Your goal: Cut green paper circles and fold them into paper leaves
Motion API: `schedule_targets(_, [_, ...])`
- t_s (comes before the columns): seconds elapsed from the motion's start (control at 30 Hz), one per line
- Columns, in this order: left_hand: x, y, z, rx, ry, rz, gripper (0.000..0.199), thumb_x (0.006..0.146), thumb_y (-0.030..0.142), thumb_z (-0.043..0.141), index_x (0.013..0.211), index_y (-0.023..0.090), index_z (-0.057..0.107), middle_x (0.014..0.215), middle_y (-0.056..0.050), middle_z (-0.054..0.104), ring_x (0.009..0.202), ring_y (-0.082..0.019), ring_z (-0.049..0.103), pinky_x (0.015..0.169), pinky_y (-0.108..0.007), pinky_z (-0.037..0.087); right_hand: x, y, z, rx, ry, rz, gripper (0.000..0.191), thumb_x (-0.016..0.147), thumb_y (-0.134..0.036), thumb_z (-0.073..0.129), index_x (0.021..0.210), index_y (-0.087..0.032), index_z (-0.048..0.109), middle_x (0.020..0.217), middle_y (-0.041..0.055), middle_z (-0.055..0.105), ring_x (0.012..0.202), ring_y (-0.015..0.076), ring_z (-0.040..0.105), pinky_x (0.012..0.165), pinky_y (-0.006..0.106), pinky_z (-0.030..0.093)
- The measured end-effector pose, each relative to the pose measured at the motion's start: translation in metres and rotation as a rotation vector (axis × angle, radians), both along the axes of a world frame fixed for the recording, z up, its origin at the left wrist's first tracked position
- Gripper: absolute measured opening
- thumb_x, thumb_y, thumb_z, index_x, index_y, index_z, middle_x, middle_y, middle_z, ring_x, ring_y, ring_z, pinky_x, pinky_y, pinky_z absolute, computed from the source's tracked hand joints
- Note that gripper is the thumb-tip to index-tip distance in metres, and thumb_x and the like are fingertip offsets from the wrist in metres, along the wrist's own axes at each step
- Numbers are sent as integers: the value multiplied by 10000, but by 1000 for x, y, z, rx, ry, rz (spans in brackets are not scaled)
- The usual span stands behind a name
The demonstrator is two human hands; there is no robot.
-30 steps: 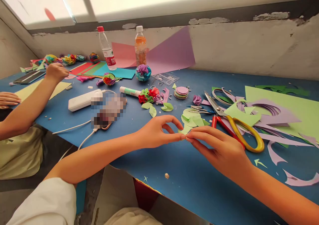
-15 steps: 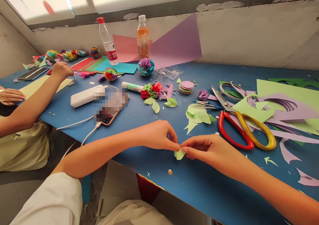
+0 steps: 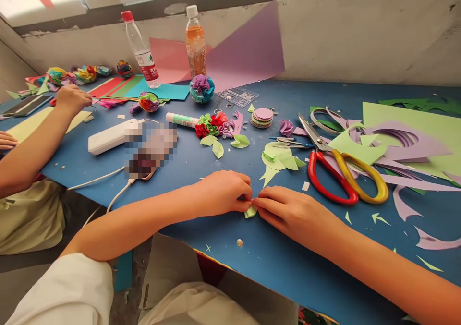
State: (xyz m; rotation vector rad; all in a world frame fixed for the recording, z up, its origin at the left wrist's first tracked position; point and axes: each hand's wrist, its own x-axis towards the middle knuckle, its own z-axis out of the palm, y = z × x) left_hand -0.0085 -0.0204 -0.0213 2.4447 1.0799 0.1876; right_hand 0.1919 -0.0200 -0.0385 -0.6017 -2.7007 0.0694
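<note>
Between my two hands, near the front edge of the blue table, is a small light green paper piece (image 3: 251,212). My left hand (image 3: 230,191) pinches it from the left, fingers curled. My right hand (image 3: 284,209) meets it from the right, fingertips pressed together at its upper edge; part of the paper is hidden behind the fingers. Beyond my hands lie a stack of light green paper circles and folded pieces (image 3: 275,157) and two folded green leaves (image 3: 217,149). Large scissors (image 3: 347,176) with red and yellow handles rest right of the stack.
Purple and green paper scraps (image 3: 399,142) spread on the right. A glue stick (image 3: 183,120), paper flowers (image 3: 212,125), a phone (image 3: 153,150) and a white power bank (image 3: 111,137) lie left of centre. Two bottles (image 3: 196,49) stand behind. Another person's hand (image 3: 72,98) is at the left.
My right hand has turned over so its back faces up more, and the green piece shows less between my fingers. The whole view has shifted, moving the table items left and up.
</note>
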Motion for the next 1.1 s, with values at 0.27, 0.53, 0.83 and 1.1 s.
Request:
schedule_targets(0.27, [-8,-4,17,58,152,-164,223,837,201,485,798,200,705,763,-19,625,581,-91,533,505,-230,270,7,1,10,185,-268,150,304,898,-97,346,909,-151,645,768,57,612,675,166,563,574,292,448])
schedule_targets(0.53, [-9,-5,18,-1,113,-115,267,846,306,483,803,213,730,592,-25,624,513,-105,502,485,-242,234,9,9,17,-244,-104,24,245,878,-218,439,819,-207,677,838,42,644,664,134,602,588,253,455])
schedule_targets(0.83, [-4,1,10,-36,25,-17,185,816,260,513,833,200,687,741,2,656,629,-101,545,546,-204,311,1,8,3,-265,22,-88,190,878,-249,449,922,-206,629,840,39,638,662,130,602,546,231,451])
schedule_targets(1.1, [-1,-3,9,-9,-13,76,211,830,345,515,831,204,672,820,16,648,618,-87,534,512,-208,283,1,5,4,-138,34,-102,202,897,-225,401,837,-191,591,804,46,639,641,129,596,555,239,457])
